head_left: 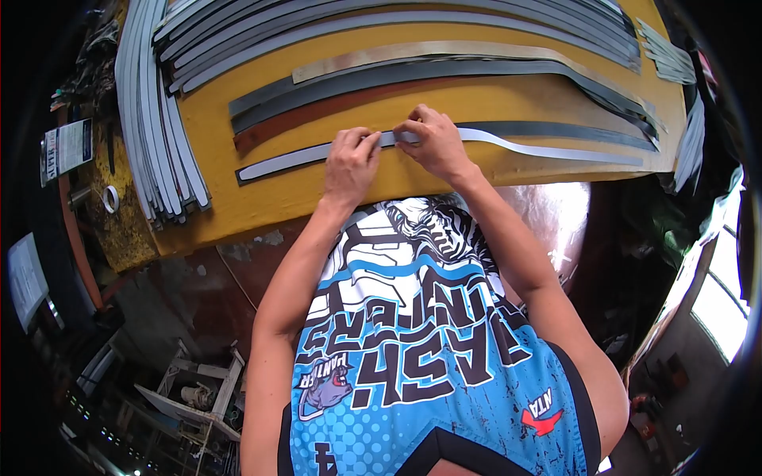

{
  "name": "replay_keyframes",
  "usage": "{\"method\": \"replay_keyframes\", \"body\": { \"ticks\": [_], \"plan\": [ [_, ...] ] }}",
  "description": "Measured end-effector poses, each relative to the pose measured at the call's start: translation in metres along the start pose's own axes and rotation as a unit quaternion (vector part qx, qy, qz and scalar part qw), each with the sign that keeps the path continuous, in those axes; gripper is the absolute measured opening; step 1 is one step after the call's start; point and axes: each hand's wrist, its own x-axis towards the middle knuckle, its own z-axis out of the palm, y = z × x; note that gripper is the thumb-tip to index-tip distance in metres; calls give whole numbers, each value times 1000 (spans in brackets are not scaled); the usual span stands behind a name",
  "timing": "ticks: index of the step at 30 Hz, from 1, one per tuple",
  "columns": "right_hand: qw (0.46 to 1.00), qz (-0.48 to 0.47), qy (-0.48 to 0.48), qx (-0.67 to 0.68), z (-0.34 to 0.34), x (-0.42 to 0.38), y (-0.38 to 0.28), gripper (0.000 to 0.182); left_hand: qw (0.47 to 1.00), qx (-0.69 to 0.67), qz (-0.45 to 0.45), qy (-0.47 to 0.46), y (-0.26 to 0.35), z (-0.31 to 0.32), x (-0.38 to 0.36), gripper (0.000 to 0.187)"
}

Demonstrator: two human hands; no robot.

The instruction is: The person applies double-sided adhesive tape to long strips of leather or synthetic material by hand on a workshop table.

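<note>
A long, narrow white strip [286, 163] lies along a dark grey strip [556, 133] on the yellow table. From its rounded left end to my hands, the white strip rests on top of the dark one. Right of my hands it curves away toward the table's near edge, apart from the dark strip. My left hand [352, 163] is closed, fingertips pinching the strips near their middle. Just right of it, my right hand [432, 143] pinches the white strip between thumb and fingers. The exact contact under the fingertips is partly hidden.
Beyond my hands lie dark strips [333, 91], a tan strip [429, 51] and a reddish-brown strip [317, 119]. Grey strips [155, 111] are bundled at the left, with more strips [397, 24] along the back. A roll of tape [111, 199] is at the far left.
</note>
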Motion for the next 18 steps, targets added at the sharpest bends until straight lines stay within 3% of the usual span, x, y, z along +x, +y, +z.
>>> {"method": "replay_keyframes", "body": {
  "ticks": [8, 13, 18],
  "plan": [
    [999, -29, 12, 43, -19, -10, 7, 21, 1000, 7, -7, 9, 12, 19, 6, 22],
    [999, 17, -39, 11, -65, -26, 40, 21, 1000, 15, -16, 10, 13, 18, 6, 21],
    [999, 11, -28, 15, -81, -35, 65, 18, 1000, 17, -19, 7, 15, 16, 8, 21]
  ]
}}
